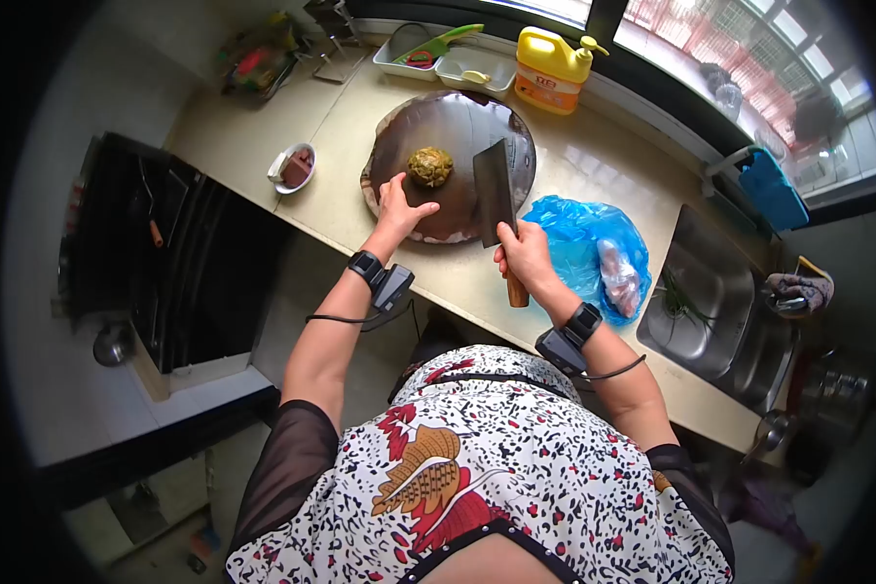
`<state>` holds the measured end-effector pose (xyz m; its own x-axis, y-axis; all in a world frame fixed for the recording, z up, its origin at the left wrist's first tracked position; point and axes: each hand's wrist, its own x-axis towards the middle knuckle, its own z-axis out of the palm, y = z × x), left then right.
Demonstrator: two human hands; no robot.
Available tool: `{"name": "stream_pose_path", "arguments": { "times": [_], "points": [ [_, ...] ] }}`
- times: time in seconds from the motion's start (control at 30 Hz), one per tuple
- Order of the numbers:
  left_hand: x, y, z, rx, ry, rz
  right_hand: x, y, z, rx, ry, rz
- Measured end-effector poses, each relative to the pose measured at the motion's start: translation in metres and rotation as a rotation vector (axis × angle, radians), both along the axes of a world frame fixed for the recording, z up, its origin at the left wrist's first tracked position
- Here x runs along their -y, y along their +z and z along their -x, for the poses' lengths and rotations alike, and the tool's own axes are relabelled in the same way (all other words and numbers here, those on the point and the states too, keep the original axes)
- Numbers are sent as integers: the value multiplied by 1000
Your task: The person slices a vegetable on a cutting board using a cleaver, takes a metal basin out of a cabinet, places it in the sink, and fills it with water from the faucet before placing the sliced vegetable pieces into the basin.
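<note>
A lumpy, greenish-brown ball of what looks like pickled vegetable (pixel 430 166) rests on a round, dark, wet chopping board (pixel 477 112). Just below the ball is my left hand (pixel 396 209), thumb and fingers spread, over the board's near left part. I cannot tell whether a fingertip touches the ball. My right hand (pixel 526 255) is wrapped round the wooden handle of a cleaver (pixel 494 190). Its broad dark blade points away from me over the right part of the board, apart from the ball.
A blue plastic bag (pixel 574 234) with a pinkish packet lies right of the board, before the sink (pixel 686 331). At left stands a white bowl (pixel 309 182) with reddish-brown pieces. White trays (pixel 409 60) and a yellow pump jug (pixel 552 73) line the back.
</note>
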<state>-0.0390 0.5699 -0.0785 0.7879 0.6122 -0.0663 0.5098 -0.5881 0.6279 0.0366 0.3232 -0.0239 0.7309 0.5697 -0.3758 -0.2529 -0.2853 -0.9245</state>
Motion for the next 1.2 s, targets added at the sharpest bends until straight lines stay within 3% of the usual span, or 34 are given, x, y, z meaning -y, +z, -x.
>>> {"name": "stream_pose_path", "arguments": {
  "times": [0.2, 0.3, 0.77, 0.87, 1.0, 1.2],
  "points": [
    [-18, -13, -47, 25, -74, -185, -28, -13, 7, 12, -26, 179],
    [-32, -21, -61, -83, -141, -158, -47, -25, 7, 95, -57, 245],
    [-103, -13, -66, 213, -820, -138, -112, -20, 36, 221, -241, 519],
    [-117, -30, -70, 163, -774, 9, -120, -29, 43, 323, -238, 533],
    [-125, -29, -70, 148, -776, 24, -129, -34, 51, 528, -190, 686],
    [-114, -10, -62, 501, -876, -39, -135, -24, 50, 615, -146, 751]
  ]
}}
